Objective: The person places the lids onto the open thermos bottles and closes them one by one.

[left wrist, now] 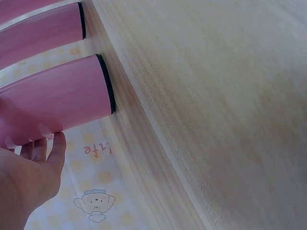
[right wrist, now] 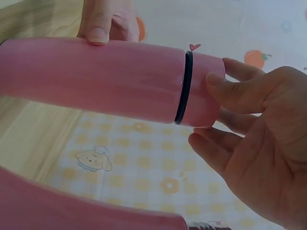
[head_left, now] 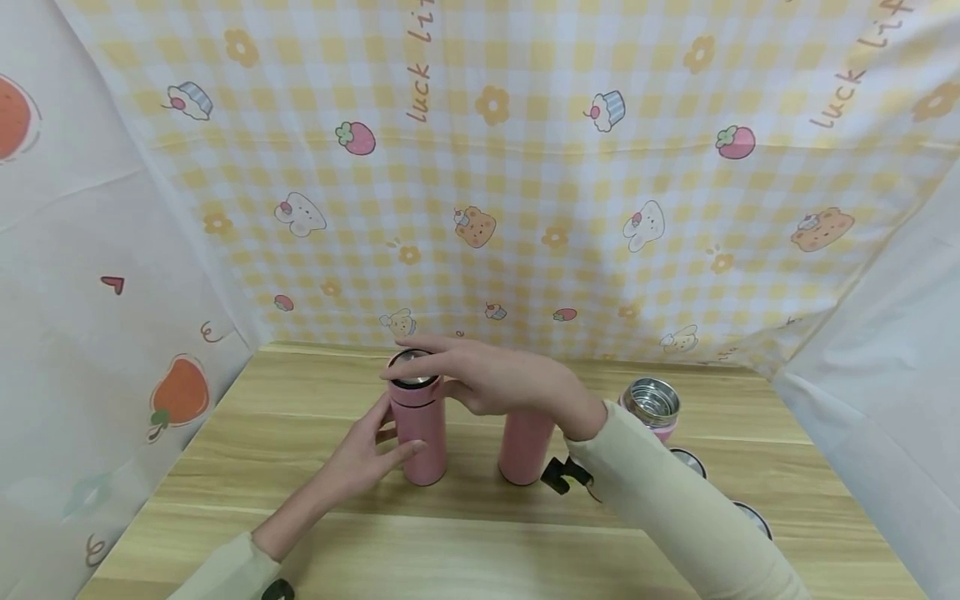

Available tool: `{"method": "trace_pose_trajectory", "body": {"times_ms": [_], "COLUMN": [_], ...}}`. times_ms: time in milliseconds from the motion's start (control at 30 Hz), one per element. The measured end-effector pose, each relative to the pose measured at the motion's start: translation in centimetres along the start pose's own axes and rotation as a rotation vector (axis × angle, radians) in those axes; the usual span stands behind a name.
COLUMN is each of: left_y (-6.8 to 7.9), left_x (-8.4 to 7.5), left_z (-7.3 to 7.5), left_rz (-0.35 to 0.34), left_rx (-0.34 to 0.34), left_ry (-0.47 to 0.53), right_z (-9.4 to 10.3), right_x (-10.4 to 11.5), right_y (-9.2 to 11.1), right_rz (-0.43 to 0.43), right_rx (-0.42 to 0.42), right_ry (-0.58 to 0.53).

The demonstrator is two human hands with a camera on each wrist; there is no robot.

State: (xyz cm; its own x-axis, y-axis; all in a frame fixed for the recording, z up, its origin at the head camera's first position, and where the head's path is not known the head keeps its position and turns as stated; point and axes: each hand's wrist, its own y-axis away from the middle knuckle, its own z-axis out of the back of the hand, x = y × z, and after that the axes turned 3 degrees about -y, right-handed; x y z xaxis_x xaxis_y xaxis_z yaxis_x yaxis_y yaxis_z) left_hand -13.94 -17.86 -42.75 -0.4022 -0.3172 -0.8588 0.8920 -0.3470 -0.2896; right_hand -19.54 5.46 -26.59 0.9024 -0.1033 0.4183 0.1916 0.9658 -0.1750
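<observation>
Bottle (head_left: 423,446), pink, stands on the wooden table (head_left: 360,550), left hand (head_left: 367,454) wrapped round its body, right hand (head_left: 491,375) clamped on its cap (right wrist: 204,88). The right wrist view shows the second bottle's (head_left: 522,450) steel neck (right wrist: 206,226), hidden in the head view. Bottles number three, the third bottle (head_left: 652,404) open-mouthed; two round rims (head_left: 688,461) show beside the right sleeve (head_left: 667,500).

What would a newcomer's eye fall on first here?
Probably the yellow-checked cloth with cartoon prints, hanging behind the wooden table. Then, left of centre in the head view, the upright pink thermos: the left hand holds its body, the right hand its lid.
</observation>
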Motion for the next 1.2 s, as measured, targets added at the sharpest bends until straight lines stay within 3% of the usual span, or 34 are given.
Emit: {"method": "trace_pose_trajectory", "body": {"times_ms": [167, 400, 667, 1200], "left_y": [0.1, 0.1, 0.1, 0.0], "left_x": [0.1, 0.0, 0.0, -0.3], "left_z": [0.0, 0.0, 0.0, 0.0], "left_rz": [0.000, -0.003, 0.009, 0.019], "left_rx": [-0.001, -0.008, -0.004, 0.004], "left_ry": [-0.001, -0.005, -0.004, 0.008], "right_z": [-0.1, -0.1, -0.1, -0.5], "right_x": [-0.1, 0.3, 0.8, 1.5], "right_y": [-0.2, -0.4, -0.5, -0.9], "right_rz": [-0.001, -0.057, -0.103, -0.097], "right_rx": [0.022, 0.031, 0.051, 0.029], "right_ry": [-0.031, 0.016, 0.132, 0.342]}}
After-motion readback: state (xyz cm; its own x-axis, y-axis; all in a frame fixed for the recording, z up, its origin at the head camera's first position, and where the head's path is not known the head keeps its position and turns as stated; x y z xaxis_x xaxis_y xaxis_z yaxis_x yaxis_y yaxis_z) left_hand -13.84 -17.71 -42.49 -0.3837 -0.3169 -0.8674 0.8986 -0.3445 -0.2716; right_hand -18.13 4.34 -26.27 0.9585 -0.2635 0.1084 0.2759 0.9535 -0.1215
